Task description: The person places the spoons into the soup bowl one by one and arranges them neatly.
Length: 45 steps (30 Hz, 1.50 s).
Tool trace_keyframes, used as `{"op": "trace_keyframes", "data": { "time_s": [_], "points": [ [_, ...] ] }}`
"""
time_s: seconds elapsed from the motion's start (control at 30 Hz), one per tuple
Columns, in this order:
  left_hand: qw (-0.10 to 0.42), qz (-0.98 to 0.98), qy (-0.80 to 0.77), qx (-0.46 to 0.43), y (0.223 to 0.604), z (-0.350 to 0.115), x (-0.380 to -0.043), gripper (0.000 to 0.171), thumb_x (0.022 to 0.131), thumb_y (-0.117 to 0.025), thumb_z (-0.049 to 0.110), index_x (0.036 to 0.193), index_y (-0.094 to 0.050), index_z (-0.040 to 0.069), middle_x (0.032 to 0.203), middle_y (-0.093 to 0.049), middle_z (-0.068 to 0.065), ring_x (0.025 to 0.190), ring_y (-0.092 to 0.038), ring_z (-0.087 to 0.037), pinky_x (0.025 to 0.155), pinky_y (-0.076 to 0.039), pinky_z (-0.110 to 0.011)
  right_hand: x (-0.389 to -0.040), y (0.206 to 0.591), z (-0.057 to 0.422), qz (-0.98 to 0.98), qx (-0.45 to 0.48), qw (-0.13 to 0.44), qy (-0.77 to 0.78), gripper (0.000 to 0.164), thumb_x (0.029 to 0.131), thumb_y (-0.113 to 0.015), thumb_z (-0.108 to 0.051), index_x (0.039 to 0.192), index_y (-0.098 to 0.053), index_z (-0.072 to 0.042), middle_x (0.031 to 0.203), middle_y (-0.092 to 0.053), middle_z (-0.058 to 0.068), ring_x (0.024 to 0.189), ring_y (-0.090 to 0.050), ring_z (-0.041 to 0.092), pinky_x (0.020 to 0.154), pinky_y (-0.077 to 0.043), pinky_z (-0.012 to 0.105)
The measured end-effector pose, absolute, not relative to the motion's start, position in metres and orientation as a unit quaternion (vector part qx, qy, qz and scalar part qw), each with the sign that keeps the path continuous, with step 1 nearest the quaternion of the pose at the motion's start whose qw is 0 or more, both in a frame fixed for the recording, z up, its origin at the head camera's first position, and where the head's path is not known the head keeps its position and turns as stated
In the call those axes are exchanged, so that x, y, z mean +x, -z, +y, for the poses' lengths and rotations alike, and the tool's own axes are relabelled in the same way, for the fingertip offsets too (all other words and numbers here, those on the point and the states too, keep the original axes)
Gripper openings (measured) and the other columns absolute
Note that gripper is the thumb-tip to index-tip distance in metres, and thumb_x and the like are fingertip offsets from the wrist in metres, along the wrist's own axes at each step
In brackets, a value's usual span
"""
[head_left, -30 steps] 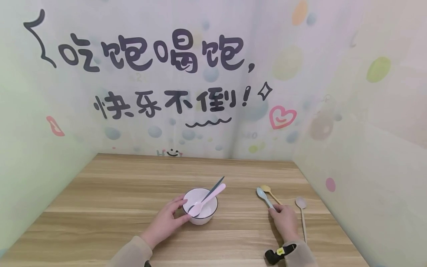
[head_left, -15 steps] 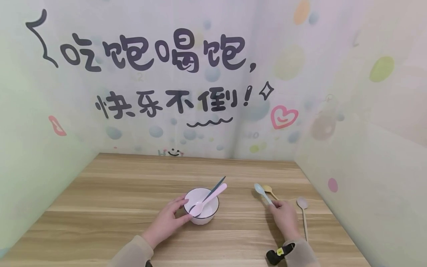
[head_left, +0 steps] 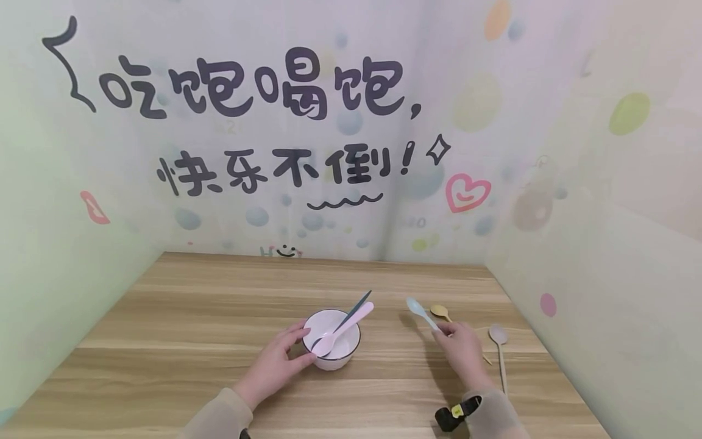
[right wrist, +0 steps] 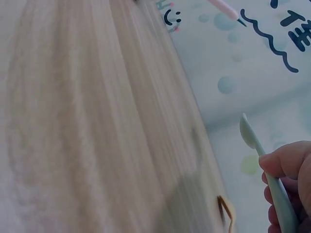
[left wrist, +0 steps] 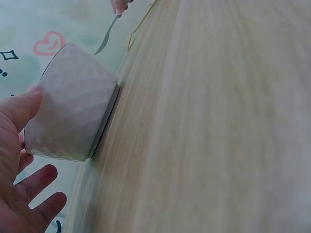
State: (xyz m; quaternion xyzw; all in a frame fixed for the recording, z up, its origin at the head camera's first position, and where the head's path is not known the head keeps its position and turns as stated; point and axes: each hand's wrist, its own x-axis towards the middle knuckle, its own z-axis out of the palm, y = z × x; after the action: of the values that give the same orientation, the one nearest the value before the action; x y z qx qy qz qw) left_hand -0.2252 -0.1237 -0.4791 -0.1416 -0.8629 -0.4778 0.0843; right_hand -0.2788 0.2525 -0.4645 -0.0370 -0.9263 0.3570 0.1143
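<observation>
A white bowl (head_left: 331,364) with a dark rim stands mid-table. My left hand (head_left: 276,366) holds it at the left, thumb and fingers about its side; the left wrist view shows the bowl's faceted wall (left wrist: 77,104) with the thumb against it. In the bowl lean a pink spoon (head_left: 351,320) and a dark-handled utensil (head_left: 359,302), its lower end partly hidden. My right hand (head_left: 463,353) pinches a light blue spoon (head_left: 421,311) by its handle, bowl end pointing away to the left. The right wrist view shows this spoon (right wrist: 272,179) raised off the table.
A yellow spoon (head_left: 440,311) lies just beyond my right hand, partly covered by it. Right of it lies a greyish-beige spoon (head_left: 498,335). The wooden table (head_left: 219,292) meets walls at the back and on both sides.
My right hand has lifted the light blue spoon off the table and moved it a little left, away from the yellow spoon. The left hand and bowl stay in place.
</observation>
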Motion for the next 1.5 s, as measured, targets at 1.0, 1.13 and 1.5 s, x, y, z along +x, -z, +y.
{"op": "trace_keyframes", "data": {
  "time_s": [1.0,1.13,1.5],
  "points": [
    [0.082,-0.86,0.482,-0.143,0.481,-0.125,-0.226,0.056,0.082,-0.078,0.028,0.127,-0.06,0.0,0.144,-0.046,-0.014,0.132,-0.042,-0.034,0.103,-0.041,-0.049,-0.272,0.418,0.223,-0.924,0.053,0.121,-0.36,0.021,0.086,-0.07,-0.018,0.102,-0.074,-0.004,0.093,-0.059,0.005,0.078,-0.053,0.018,0.064,-0.046,0.03],
    [0.081,-0.862,0.481,-0.14,0.48,-0.125,-0.226,0.055,0.082,-0.077,0.028,0.127,-0.06,0.001,0.145,-0.046,-0.013,0.132,-0.042,-0.034,0.104,-0.04,-0.049,-0.271,0.414,0.218,-0.921,0.066,0.115,-0.365,0.019,0.087,-0.071,-0.019,0.101,-0.074,-0.007,0.093,-0.059,0.003,0.077,-0.053,0.017,0.063,-0.046,0.03],
    [0.082,-0.86,0.483,-0.145,0.48,-0.125,-0.225,0.055,0.082,-0.077,0.029,0.127,-0.06,0.001,0.145,-0.045,-0.013,0.132,-0.041,-0.036,0.103,-0.04,-0.051,-0.268,0.412,0.205,-0.917,0.128,0.109,-0.362,0.011,0.082,-0.075,-0.014,0.093,-0.076,-0.013,0.086,-0.058,-0.004,0.076,-0.053,0.014,0.064,-0.047,0.028]
  ]
}}
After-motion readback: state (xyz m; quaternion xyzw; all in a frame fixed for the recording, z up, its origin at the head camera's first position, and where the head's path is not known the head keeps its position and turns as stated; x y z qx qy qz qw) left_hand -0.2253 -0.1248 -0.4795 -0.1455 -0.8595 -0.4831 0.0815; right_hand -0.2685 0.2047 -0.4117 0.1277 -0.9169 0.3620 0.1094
